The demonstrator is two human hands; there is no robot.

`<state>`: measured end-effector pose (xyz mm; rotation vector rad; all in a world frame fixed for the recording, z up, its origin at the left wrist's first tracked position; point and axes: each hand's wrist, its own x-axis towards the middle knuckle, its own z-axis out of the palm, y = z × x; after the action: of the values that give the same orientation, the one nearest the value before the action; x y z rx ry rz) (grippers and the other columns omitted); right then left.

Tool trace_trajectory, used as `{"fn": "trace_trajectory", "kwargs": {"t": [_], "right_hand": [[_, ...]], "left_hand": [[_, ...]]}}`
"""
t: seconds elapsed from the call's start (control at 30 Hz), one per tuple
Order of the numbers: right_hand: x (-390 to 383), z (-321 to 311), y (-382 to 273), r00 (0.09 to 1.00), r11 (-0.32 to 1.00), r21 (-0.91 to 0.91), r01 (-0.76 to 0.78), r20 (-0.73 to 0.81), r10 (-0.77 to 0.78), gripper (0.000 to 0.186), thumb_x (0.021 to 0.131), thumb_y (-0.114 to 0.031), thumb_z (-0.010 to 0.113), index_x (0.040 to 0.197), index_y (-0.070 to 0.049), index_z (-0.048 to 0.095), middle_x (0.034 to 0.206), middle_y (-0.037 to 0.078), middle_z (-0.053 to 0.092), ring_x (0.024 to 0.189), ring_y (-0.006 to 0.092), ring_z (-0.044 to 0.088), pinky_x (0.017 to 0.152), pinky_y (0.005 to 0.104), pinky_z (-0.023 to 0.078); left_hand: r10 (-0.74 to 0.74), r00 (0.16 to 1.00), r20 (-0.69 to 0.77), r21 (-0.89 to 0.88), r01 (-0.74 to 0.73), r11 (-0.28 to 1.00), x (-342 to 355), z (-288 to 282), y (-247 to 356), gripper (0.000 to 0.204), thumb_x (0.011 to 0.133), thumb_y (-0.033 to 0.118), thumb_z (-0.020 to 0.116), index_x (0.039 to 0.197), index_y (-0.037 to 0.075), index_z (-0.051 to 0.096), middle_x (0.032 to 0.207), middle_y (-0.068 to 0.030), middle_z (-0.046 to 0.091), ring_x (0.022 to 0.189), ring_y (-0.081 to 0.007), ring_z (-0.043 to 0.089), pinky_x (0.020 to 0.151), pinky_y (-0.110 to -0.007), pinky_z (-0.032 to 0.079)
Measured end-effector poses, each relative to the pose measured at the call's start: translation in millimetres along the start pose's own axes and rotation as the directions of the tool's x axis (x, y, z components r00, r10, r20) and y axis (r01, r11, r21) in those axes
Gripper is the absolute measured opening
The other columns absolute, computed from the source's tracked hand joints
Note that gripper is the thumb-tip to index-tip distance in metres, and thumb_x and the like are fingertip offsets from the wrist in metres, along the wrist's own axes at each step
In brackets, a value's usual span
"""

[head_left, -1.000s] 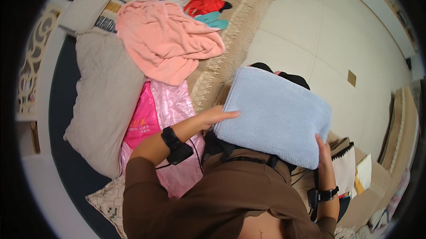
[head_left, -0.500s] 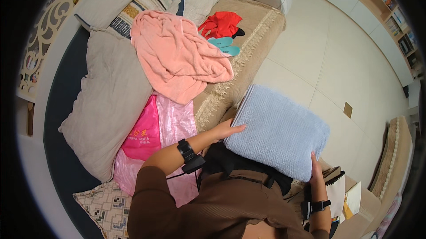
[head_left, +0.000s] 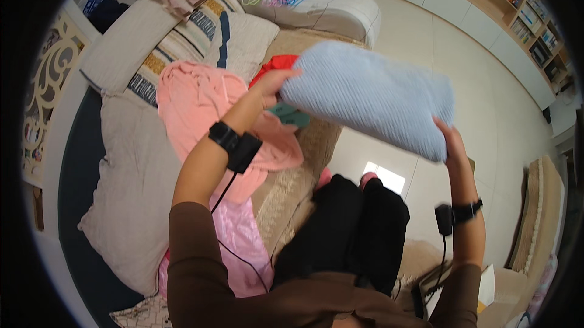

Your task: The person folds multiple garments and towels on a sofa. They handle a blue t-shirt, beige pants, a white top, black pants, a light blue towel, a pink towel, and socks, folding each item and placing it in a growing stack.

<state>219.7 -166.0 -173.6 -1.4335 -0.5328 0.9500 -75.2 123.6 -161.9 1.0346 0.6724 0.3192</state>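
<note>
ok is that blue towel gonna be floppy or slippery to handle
Probably floppy: the blue towel looks like soft fabric. It may droop if the left hand or right hand lets go, since they hold opposite ends. Its ribbed texture suggests little slipping.

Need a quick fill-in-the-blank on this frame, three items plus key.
1. The left hand and right hand hold a folded cloth coloured ____.
2. The peach cloth on the sofa lies to the person's ____ side.
3. The person's trousers are ____.

Missing words: light blue; left; black.
</note>
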Motion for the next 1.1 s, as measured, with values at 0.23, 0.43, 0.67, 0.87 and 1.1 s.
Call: {"fn": "trace_trajectory", "kwargs": {"t": [0.23,0.43,0.67,0.87,1.1], "right_hand": [[263.1,95.4,2.2,0.983,0.966,0.248,0.069,0.149,-0.108,0.06,0.076,-0.029,0.063,0.118,0.007,0.04,0.111,0.017,0.052,0.097,0.0244,0.053,0.082,0.0329,0.043],[374.3,137.8,134.0,0.98,0.941,-0.287,-0.18,-0.131,0.147,0.079,0.069,-0.041,0.066,0.124,0.006,0.033,0.123,0.021,0.043,0.113,0.0305,0.042,0.093,0.0364,0.034],[368.5,119.1,129.2,0.988,0.931,-0.353,-0.097,-0.146,0.048,0.082,0.072,-0.044,0.062,0.127,0.007,0.028,0.121,0.025,0.043,0.109,0.0308,0.046,0.089,0.0344,0.038],[269.5,114.2,78.7,0.975,0.968,-0.188,-0.163,0.119,0.188,0.051,0.078,-0.031,0.055,0.121,-0.007,0.043,0.118,0.01,0.045,0.109,0.0239,0.04,0.091,0.0404,0.031],[155.9,152.3,58.7,0.895,0.981,-0.132,-0.142,0.407,0.184,0.023,0.078,-0.02,0.055,0.099,-0.012,0.057,0.089,-0.001,0.056,0.085,0.0111,0.049,0.077,0.029,0.038]], "left_hand": [[0.597,0.748,-0.29,0.389,-0.478,0.787,165.0,-107.0,78.4,0.039,0.082,0.027,0.053,0.112,0.003,0.051,0.105,-0.0088,0.057,0.092,-0.0192,0.053,0.074,-0.034,0.043],[0.279,0.782,-0.558,0.525,0.072,0.848,224.6,-169.1,4.5,0.045,0.08,0.021,0.051,0.121,0.004,0.044,0.109,-0.0128,0.053,0.092,-0.0191,0.05,0.071,-0.032,0.043],[0.684,0.699,-0.208,0.978,0.148,0.145,82.0,-159.4,-59.7,0.062,0.07,0.036,0.064,0.12,0.005,0.044,0.117,-0.0227,0.046,0.111,-0.0306,0.043,0.093,-0.035,0.033],[0.665,-0.05,-0.745,0.36,0.81,0.463,-49.4,-205.0,-52.8,0.099,0.061,0.042,0.07,0.135,0.009,0.013,0.137,-0.0207,0.021,0.119,-0.0386,0.032,0.097,-0.046,0.027],[0.308,0.231,-0.923,0.381,0.661,0.647,-85.9,-271.6,-49.6,0.056,0.061,0.024,0.068,0.108,-0.002,0.051,0.094,-0.0184,0.058,0.086,-0.0268,0.058,0.074,-0.036,0.046]]}}
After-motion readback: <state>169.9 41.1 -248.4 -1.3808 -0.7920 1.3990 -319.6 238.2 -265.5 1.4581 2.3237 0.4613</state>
